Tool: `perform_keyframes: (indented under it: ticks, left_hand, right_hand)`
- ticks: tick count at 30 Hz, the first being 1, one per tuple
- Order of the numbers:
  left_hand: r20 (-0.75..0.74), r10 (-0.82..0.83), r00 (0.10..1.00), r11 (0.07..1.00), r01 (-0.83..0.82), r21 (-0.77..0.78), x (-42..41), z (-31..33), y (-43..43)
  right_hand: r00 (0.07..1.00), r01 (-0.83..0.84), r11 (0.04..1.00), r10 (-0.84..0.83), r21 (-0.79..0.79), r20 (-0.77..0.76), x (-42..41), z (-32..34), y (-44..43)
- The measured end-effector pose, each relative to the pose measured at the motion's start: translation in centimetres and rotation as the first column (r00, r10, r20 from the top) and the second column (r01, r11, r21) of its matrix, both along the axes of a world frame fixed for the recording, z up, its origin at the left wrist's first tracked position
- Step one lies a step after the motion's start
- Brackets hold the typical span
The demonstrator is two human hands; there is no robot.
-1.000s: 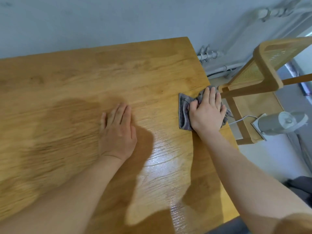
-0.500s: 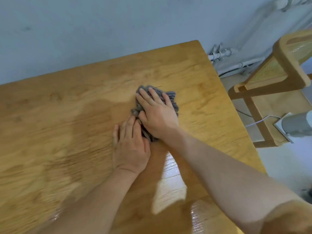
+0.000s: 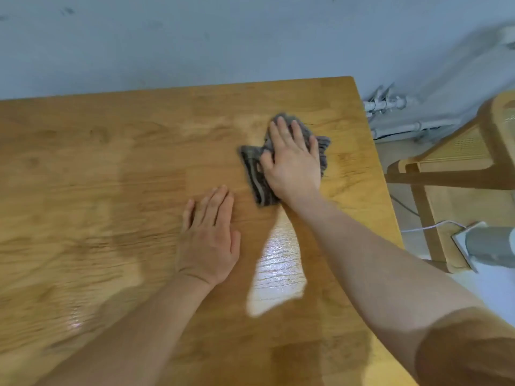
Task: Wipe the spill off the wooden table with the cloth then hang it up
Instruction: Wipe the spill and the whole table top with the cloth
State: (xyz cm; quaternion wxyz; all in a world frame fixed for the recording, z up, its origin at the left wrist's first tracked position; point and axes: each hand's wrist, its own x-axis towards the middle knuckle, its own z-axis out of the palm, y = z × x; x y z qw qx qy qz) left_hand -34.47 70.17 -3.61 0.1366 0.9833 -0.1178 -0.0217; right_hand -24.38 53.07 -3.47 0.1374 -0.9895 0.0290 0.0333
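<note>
At two o'clock from the released left hand (image 3: 209,238), the right hand (image 3: 292,165) presses flat-fingered on the cloth (image 3: 257,179): soft, limp, likely damp; best pinched at an edge.

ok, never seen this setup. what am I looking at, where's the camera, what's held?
No robot here: a person's two bare hands. Every picture comes from one wide-angle camera worn on the head, looking forward and down. The right hand presses a crumpled grey cloth onto the wooden table, fingers straight. The left hand rests flat on the bare wood beside it, holding nothing. A wooden chair stands past the table's right edge. The shiny patch between the arms may be wet; I cannot tell.
</note>
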Motion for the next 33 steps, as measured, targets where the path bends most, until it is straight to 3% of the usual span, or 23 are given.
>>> perform_keyframes:
  ticks: [2, 5, 11, 15, 19, 21, 24, 29, 31, 33]
  left_hand:
    - [-0.006, 0.001, 1.0, 1.0, -0.001, 0.007, -0.2, -0.1, 0.1]
    - [-0.02, 0.006, 1.0, 1.0, -0.006, 0.002, -0.3, 0.2, 0.1]
    - [-0.047, -0.016, 0.999, 1.0, 0.016, 0.013, 2.3, 0.8, -0.7]
    - [-0.055, 0.047, 0.997, 0.998, -0.045, 0.037, 7.9, 0.5, -2.8]
    - [-0.059, 0.077, 0.995, 0.994, -0.072, 0.086, 8.5, -0.3, -3.6]
    - [-0.052, 0.077, 0.996, 0.994, -0.073, 0.088, 8.3, -0.4, -3.6]
    - [-0.025, 0.092, 0.995, 0.993, -0.09, 0.072, 8.6, -0.4, -3.7]
    - [-0.026, 0.085, 0.996, 0.994, -0.083, 0.067, 8.1, -0.4, -3.4]
    - [-0.028, 0.088, 0.996, 0.994, -0.086, 0.063, 8.4, -0.3, -3.5]
    - [-0.032, 0.091, 0.995, 0.994, -0.089, 0.069, 8.5, -0.3, -3.5]
  right_hand:
    - [0.974, -0.226, 0.974, 0.225, 0.021, 0.019, -1.7, 0.0, 2.7]
    - [0.944, -0.329, 0.944, 0.328, 0.031, 0.014, -4.3, 0.0, 1.3]
    - [1.0, -0.008, 0.994, 0.005, -0.111, -0.022, -1.9, 0.0, -9.0]
    - [0.984, 0.167, 0.981, -0.171, -0.098, -0.037, 2.0, -0.5, -8.4]
    - [0.969, 0.241, 0.967, -0.244, -0.077, -0.033, 5.6, -0.9, -8.0]
    - [0.984, 0.178, 0.981, -0.179, -0.074, -0.016, 7.3, -0.8, -6.7]
    - [0.995, -0.104, 0.993, 0.104, -0.061, 0.003, 8.0, -0.7, -2.9]
    - [0.879, -0.477, 0.878, 0.477, -0.031, -0.019, 3.9, -0.3, -4.6]
    - [0.899, -0.437, 0.896, 0.437, -0.074, -0.016, 4.1, -0.1, -8.4]
    - [0.969, -0.247, 0.962, 0.245, -0.113, -0.031, 6.0, -0.1, -11.0]
